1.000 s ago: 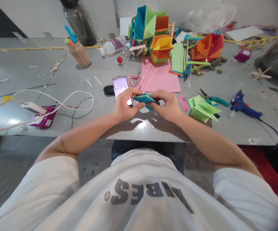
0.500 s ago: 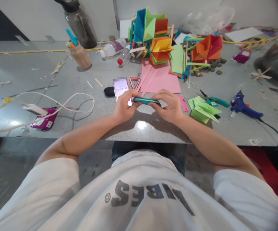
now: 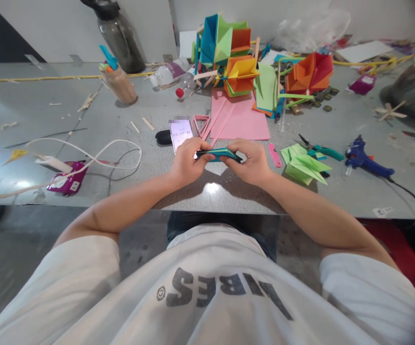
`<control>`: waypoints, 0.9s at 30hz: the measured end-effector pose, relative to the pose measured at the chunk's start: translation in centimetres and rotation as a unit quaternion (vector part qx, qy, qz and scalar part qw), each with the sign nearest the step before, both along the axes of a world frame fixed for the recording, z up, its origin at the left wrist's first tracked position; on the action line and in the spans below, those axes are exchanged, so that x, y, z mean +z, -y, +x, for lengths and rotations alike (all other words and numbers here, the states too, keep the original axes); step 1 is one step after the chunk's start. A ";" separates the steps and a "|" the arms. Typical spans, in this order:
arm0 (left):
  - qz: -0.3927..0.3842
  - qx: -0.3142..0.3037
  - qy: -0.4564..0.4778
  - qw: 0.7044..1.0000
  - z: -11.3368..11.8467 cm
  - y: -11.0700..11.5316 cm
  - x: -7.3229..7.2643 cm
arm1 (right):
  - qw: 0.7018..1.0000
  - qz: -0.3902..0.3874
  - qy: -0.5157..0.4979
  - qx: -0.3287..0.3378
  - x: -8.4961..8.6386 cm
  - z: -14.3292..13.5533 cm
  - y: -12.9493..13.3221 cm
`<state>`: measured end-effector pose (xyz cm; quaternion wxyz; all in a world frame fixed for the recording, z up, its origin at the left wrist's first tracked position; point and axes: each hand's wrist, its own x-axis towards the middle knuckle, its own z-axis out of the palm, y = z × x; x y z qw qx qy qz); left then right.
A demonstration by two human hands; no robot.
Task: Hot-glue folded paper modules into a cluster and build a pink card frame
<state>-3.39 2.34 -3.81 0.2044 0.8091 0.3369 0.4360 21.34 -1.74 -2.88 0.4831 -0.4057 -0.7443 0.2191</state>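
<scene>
Between my two hands is a narrow folded stack of blue paper (image 3: 217, 153) with thin yellow-green layers showing along its edge. My left hand (image 3: 192, 160) pinches its left end, the thumb pressed along the near side. At the other end my right hand (image 3: 249, 160) grips it the same way, thumb towards the middle. The stack bows slightly and hangs just above the table. Behind my left hand lies a lit phone (image 3: 180, 132) with timer digits, partly covered by the fingers. Pink paper sheets (image 3: 252, 125) and a folded pink strip triangle (image 3: 201, 123) lie just beyond.
To the right are a pink cutter (image 3: 274, 155), folded green paper (image 3: 303, 165), pliers (image 3: 324, 151) and a blue glue gun (image 3: 367, 158). Colourful folded-paper wheels (image 3: 225, 43) stand at the back. A white cable (image 3: 96, 155) loops on the left near a wooden cup (image 3: 121, 86).
The paper stack has been bent and tilted in my fingers, with its right end now lower. Both thumbs have shifted inward, closer together. The things on the table stay put.
</scene>
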 end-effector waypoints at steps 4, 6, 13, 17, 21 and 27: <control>0.031 -0.020 -0.024 0.999 0.2 -0.3 -0.2 | 1.000 -0.008 0.002 0.006 0.2 0.3 -0.2; -0.006 -0.017 -0.002 1.000 0.2 -0.3 -0.3 | 1.000 0.004 -0.008 -0.009 0.3 0.3 -0.2; -0.064 -0.047 0.032 0.996 0.4 -0.1 0.1 | 0.999 0.009 -0.022 -0.048 0.1 0.1 -0.1; -0.097 -0.066 0.032 0.993 0.8 0.5 0.5 | 0.999 0.005 -0.024 -0.031 0.0 -0.3 0.1; -0.139 -0.052 0.055 0.987 1.1 0.9 0.5 | 0.998 -0.015 -0.031 -0.049 0.3 -1.0 0.8; -0.243 -0.089 0.087 0.962 1.3 0.5 0.0 | 0.988 -0.058 -0.112 -0.090 0.1 -1.2 0.5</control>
